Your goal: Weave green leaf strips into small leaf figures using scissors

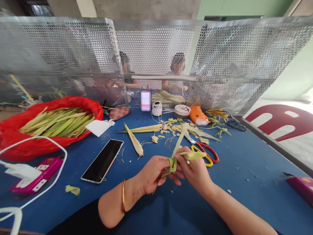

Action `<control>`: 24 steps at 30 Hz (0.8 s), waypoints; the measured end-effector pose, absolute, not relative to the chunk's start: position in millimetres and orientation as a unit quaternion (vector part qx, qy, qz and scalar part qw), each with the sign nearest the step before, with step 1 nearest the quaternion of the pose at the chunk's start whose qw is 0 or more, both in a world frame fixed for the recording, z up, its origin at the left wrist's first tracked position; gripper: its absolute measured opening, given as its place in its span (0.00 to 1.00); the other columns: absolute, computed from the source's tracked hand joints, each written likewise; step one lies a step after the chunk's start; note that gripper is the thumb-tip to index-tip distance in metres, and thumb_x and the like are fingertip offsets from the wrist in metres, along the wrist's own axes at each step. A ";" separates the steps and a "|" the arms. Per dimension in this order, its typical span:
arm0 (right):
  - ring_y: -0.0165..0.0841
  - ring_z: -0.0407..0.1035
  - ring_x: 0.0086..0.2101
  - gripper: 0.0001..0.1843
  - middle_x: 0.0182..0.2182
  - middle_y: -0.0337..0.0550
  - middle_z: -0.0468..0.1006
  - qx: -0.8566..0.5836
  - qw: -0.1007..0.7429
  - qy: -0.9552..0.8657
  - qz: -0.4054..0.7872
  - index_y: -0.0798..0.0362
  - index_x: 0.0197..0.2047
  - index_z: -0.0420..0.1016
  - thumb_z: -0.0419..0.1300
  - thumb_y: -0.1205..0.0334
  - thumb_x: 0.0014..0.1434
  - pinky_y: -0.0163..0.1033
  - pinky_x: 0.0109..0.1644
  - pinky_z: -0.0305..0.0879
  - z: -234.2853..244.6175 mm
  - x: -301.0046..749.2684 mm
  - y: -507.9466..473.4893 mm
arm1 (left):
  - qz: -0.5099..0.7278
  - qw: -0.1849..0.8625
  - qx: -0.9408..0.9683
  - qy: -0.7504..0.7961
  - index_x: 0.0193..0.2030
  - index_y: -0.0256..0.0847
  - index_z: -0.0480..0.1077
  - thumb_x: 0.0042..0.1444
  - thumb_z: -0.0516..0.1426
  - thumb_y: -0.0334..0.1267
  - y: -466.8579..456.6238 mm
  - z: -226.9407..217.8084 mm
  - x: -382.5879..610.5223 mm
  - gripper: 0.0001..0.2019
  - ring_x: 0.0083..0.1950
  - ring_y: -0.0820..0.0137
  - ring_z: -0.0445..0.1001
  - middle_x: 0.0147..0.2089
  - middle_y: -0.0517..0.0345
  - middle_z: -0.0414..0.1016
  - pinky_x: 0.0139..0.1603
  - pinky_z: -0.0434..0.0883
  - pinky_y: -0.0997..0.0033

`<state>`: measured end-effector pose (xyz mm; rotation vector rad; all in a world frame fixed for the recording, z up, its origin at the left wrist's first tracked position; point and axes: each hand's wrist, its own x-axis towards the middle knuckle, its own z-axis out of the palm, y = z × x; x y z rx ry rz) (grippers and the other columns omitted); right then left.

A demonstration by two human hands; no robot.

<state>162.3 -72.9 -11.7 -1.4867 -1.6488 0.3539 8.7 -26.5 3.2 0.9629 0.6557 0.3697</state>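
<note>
Pale green corn husk strips (173,164) cross one another between my two hands above the blue table. My left hand (156,171) is closed, its thumb and fingers pinching the husk strips from the left. From the right, my right hand (194,168) pinches the same husk, and one folded strip sticks out past its fingers. Another strip stands up and away from the crossing point. Just beyond my right hand lie scissors (205,151) with red and yellow handles, blades among husk scraps (171,127). A loose husk (134,140) lies farther off to the left.
A red plastic bag (95,107) full of husks stands at left, near a purple power strip (50,168) with a white cable. A phone (102,161) lies nearer. Thread spool (156,109), tape roll (182,111) and orange packet (198,115) stand before a perforated metal screen (156,42); people sit behind.
</note>
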 end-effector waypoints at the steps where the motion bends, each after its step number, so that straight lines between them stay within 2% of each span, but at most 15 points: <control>1: 0.29 0.66 0.23 0.12 0.22 0.35 0.71 -0.600 0.428 -0.660 0.147 0.51 0.32 0.68 0.50 0.58 0.65 0.33 0.28 0.61 -11.5 162.5 -73.4 | 0.168 0.821 0.452 0.307 0.35 0.30 0.77 0.50 0.56 0.42 -26.2 2.5 9.0 0.15 0.26 0.68 0.77 0.32 0.41 0.79 0.11 0.43 0.80; 4: 0.30 0.67 0.25 0.11 0.23 0.37 0.72 -0.604 0.423 -0.656 0.164 0.51 0.32 0.68 0.50 0.57 0.64 0.33 0.30 0.61 -10.5 162.8 -74.3 | 0.151 0.822 0.455 0.307 0.35 0.31 0.76 0.50 0.56 0.41 -25.5 2.4 8.7 0.15 0.26 0.68 0.78 0.32 0.42 0.79 0.12 0.43 0.79; 6: 0.31 0.66 0.25 0.14 0.22 0.37 0.71 -0.605 0.429 -0.646 0.185 0.51 0.28 0.67 0.51 0.56 0.64 0.34 0.30 0.60 -10.5 162.0 -73.4 | 0.147 0.821 0.458 0.309 0.35 0.31 0.76 0.51 0.55 0.40 -25.2 3.5 8.2 0.14 0.26 0.69 0.77 0.31 0.43 0.79 0.12 0.44 0.80; 9: 0.30 0.62 0.21 0.19 0.18 0.36 0.67 -0.616 0.454 -0.595 0.247 0.51 0.21 0.62 0.53 0.52 0.61 0.35 0.27 0.59 -11.7 159.6 -70.3 | 0.151 0.817 0.461 0.312 0.34 0.32 0.76 0.51 0.55 0.40 -25.0 5.3 7.5 0.12 0.25 0.70 0.77 0.31 0.45 0.80 0.12 0.45 0.80; 14: 0.27 0.57 0.18 0.21 0.15 0.34 0.63 -0.614 0.477 -0.535 0.331 0.51 0.21 0.61 0.55 0.48 0.59 0.34 0.22 0.55 -14.9 157.6 -68.5 | 0.159 0.809 0.474 0.309 0.34 0.32 0.75 0.51 0.55 0.40 -24.9 5.5 7.0 0.13 0.25 0.70 0.77 0.31 0.45 0.80 0.12 0.46 0.80; 17: 0.30 0.63 0.22 0.18 0.19 0.37 0.69 -0.615 0.479 -0.578 0.241 0.52 0.23 0.65 0.55 0.52 0.61 0.36 0.26 0.60 -14.5 159.7 -71.0 | 0.160 0.811 0.476 0.301 0.34 0.32 0.75 0.52 0.54 0.40 -24.8 3.8 6.8 0.13 0.25 0.70 0.77 0.31 0.44 0.79 0.12 0.46 0.80; 20: 0.34 0.68 0.31 0.12 0.28 0.43 0.73 -0.585 0.475 -0.651 0.093 0.52 0.28 0.71 0.55 0.58 0.62 0.39 0.35 0.64 -9.5 163.0 -74.3 | 0.153 0.810 0.478 0.303 0.32 0.32 0.75 0.52 0.54 0.40 -25.2 2.9 6.7 0.13 0.24 0.70 0.76 0.31 0.44 0.79 0.12 0.46 0.80; 24: 0.41 0.69 0.45 0.07 0.42 0.48 0.75 -0.528 0.451 -0.718 -0.050 0.52 0.31 0.72 0.56 0.65 0.61 0.47 0.48 0.64 -0.5 167.0 -76.0 | 0.134 0.813 0.486 0.290 0.31 0.32 0.75 0.52 0.54 0.40 -25.8 4.1 6.6 0.13 0.23 0.71 0.76 0.30 0.45 0.79 0.12 0.45 0.79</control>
